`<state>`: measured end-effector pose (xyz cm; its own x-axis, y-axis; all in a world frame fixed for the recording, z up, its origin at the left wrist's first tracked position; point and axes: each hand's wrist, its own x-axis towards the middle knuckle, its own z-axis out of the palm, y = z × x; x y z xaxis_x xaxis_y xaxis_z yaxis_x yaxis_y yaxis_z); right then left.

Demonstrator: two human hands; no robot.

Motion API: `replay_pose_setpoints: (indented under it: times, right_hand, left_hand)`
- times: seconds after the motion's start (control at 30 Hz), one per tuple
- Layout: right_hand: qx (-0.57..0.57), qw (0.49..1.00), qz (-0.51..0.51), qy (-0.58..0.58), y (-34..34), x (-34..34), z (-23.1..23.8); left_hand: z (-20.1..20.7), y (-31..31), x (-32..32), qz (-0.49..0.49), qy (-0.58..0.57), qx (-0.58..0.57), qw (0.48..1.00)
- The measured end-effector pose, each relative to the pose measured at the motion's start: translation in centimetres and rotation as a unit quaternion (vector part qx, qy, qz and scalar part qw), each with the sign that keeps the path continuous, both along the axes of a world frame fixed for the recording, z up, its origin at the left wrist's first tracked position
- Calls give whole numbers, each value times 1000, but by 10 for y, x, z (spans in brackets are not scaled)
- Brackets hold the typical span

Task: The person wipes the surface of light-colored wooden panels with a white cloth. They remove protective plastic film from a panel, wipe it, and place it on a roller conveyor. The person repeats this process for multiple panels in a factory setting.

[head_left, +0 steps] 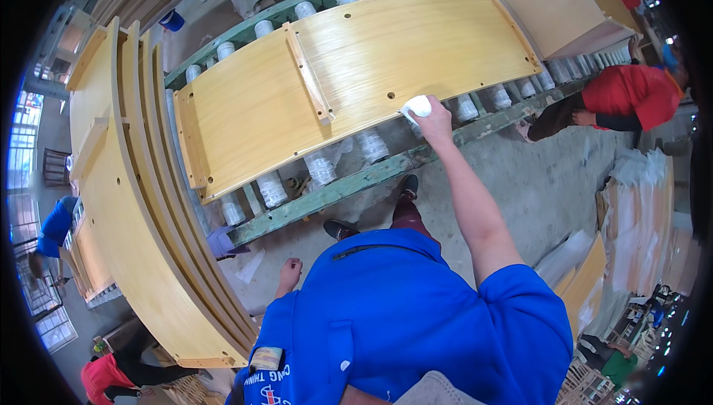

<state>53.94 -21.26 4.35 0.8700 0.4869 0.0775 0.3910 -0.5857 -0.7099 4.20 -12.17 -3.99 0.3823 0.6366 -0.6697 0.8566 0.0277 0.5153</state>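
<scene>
A wide yellow wooden panel (356, 70) lies flat on the roller conveyor in front of me, with narrow wooden battens across it and several dark holes. My right hand (437, 122) is closed around a white cloth (417, 107), which rests on the panel's near edge, right of its middle. Low at my left side hangs my left hand (291, 271), its fingers curled and nothing visible in them. It is away from the panel and touches nothing that I can see.
Several similar panels (111, 152) stand stacked on edge at my left. Plastic-wrapped rollers (319, 167) sit in the conveyor's green frame (349, 189). A large board (549, 4) stands at the far right end. A co-worker in a red shirt (631, 96) bends near the conveyor at right.
</scene>
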Motion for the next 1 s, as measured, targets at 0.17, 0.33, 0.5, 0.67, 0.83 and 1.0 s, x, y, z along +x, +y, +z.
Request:
replay_pose_setpoints:
  times: [0.17,0.33,0.5,0.67,0.83,1.0]
  right_hand:
    - [6,1000,7,7,-7,10,0]
    - [14,1000,-17,6,-26,36,1]
    - [29,998,-56,-20,-57,82,1]
    - [81,992,-87,-38,-95,137,1]
    - [30,991,-111,-64,-129,188,5]
    - [0,995,-94,-20,-134,203,11]
  left_hand:
    - [1,-5,15,-6,-2,2,1000]
    - [6,-12,39,-12,13,11,1000]
    - [10,-20,74,-18,25,4,1000]
    - [9,-30,118,-17,20,-11,1000]
    - [8,-41,163,-38,31,-22,999]
    - [12,-46,192,-45,43,-16,998]
